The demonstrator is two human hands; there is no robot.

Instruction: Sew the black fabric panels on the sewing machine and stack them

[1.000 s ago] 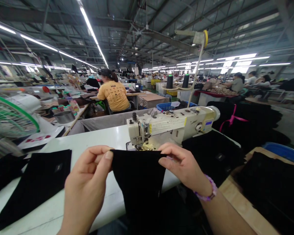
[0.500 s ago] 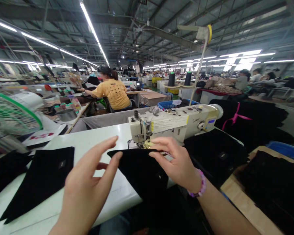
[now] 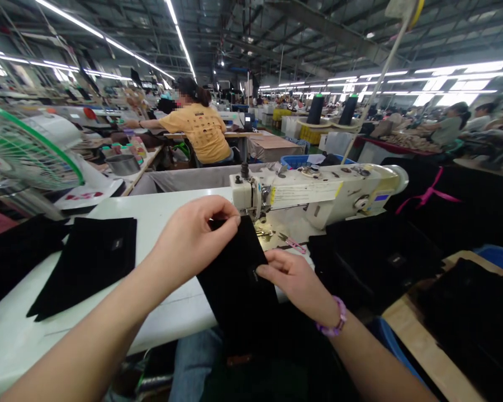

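A piece of black fabric (image 3: 238, 273) with a small label hangs from both hands over the table's front edge. My left hand (image 3: 201, 229) pinches its upper left corner between thumb and fingers. Lower down, my right hand (image 3: 291, 276), with a purple bead bracelet at the wrist, grips the right edge close to the label. Just behind the fabric stands the sewing machine (image 3: 314, 192), its needle area partly covered by the cloth. Pink-handled thread snips (image 3: 293, 243) lie on the machine bed, beyond my right hand.
Stacked black pieces (image 3: 94, 259) lie on the white table (image 3: 167, 212) at left. More black fabric (image 3: 373, 259) is piled right of the machine, beside a cardboard box (image 3: 411, 329). A green fan (image 3: 29, 151) stands at far left. A co-worker in yellow (image 3: 201, 128) sits ahead.
My left hand has closed on the fabric's corner and raised it, turning the piece. My right hand has moved down its edge. The view has shifted, and the snips now show.
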